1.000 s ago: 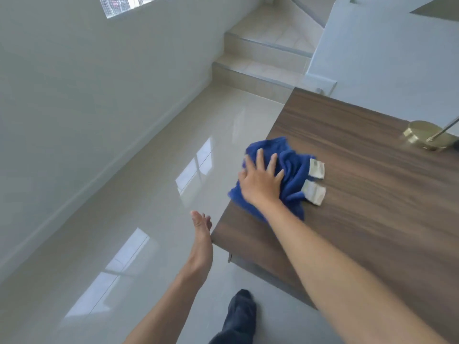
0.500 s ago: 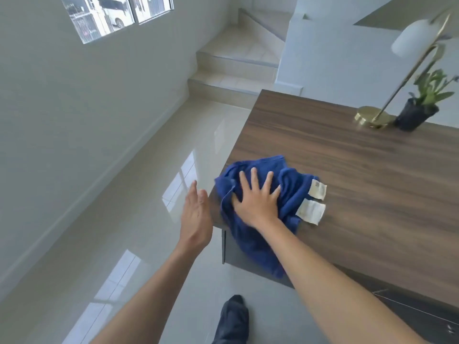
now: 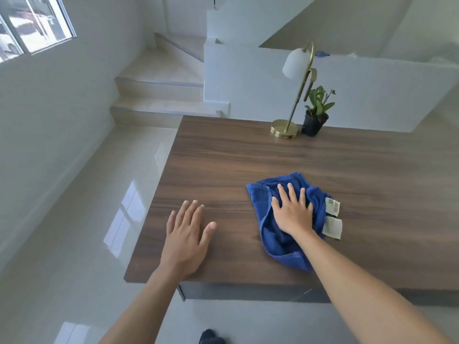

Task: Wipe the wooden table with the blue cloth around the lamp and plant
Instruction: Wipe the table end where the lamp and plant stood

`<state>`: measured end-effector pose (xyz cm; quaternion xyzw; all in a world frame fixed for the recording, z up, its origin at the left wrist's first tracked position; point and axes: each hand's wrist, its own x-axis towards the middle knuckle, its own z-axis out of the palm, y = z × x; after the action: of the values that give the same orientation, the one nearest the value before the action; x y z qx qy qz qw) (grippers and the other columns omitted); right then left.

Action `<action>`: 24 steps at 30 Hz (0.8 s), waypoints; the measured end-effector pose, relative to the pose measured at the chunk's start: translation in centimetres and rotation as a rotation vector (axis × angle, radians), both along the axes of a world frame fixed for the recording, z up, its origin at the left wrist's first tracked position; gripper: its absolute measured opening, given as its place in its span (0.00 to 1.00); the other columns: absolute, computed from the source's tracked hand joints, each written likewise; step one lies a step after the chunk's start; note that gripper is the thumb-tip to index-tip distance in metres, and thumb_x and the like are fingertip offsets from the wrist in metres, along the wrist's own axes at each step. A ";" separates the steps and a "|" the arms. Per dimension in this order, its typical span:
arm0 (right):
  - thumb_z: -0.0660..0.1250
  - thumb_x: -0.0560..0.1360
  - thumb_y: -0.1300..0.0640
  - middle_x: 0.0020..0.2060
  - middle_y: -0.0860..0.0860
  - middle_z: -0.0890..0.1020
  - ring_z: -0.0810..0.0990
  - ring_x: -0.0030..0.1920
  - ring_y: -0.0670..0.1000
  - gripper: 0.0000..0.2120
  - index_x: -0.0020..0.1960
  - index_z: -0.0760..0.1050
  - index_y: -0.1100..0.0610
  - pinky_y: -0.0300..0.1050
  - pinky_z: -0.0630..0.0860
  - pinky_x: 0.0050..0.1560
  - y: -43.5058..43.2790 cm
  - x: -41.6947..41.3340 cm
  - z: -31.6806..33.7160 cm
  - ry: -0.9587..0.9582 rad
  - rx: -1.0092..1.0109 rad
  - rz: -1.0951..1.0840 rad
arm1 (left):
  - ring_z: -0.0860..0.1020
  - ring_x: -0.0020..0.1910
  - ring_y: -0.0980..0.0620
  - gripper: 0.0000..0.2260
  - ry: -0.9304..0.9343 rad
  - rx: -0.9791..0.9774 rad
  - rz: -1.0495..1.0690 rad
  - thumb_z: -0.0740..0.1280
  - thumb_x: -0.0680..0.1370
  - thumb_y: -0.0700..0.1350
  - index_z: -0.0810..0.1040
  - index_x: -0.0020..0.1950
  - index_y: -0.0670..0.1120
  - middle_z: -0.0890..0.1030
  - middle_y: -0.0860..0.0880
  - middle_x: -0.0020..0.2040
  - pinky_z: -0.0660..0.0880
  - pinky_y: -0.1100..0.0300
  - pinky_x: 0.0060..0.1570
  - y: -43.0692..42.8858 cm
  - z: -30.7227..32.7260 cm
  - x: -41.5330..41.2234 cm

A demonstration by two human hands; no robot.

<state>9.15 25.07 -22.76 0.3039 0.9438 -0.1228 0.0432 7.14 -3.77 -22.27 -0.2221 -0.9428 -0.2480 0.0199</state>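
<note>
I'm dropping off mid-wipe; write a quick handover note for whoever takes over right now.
Right hand: open, pressing flat on the blue cloth.
Left hand: open, spread over the near left corner of the wooden table; contact unclear.
Cloth: bunched on the table's near part, apart from the lamp and plant, side by side at the far edge.
Done: cannot tell which areas are wiped.
Left: likely the far edge, around the lamp base and pot.

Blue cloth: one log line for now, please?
right hand: pressing blue cloth | left hand: open, over wooden table | lamp, plant: far edge, side by side
</note>
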 end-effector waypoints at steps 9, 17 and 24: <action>0.41 0.81 0.38 0.80 0.50 0.44 0.37 0.78 0.56 0.29 0.79 0.49 0.47 0.63 0.39 0.74 4.7 -5.7 2.5 0.018 -0.289 -0.244 | 0.47 0.78 0.57 0.34 0.011 0.080 -0.272 0.38 0.77 0.65 0.62 0.76 0.51 0.57 0.56 0.78 0.43 0.57 0.75 11.6 2.2 -3.8; 0.43 0.82 0.39 0.79 0.43 0.44 0.40 0.78 0.47 0.26 0.79 0.45 0.41 0.55 0.38 0.77 13.8 3.6 0.6 -0.033 0.004 -0.079 | 0.49 0.79 0.49 0.27 0.121 -0.114 -0.702 0.49 0.81 0.59 0.63 0.76 0.47 0.59 0.50 0.79 0.43 0.51 0.77 21.4 0.7 -3.0; 0.43 0.82 0.40 0.79 0.43 0.44 0.40 0.78 0.46 0.26 0.79 0.44 0.41 0.53 0.38 0.77 19.2 9.6 0.5 -0.088 0.040 -0.201 | 0.43 0.79 0.48 0.31 0.092 -0.250 -0.900 0.40 0.79 0.61 0.51 0.79 0.48 0.47 0.47 0.80 0.41 0.49 0.77 27.9 -0.3 -1.6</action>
<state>18.76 44.30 -22.24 0.4029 0.9080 -0.0943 0.0663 5.59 24.12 -22.62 -0.6204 -0.7734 -0.1065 -0.0750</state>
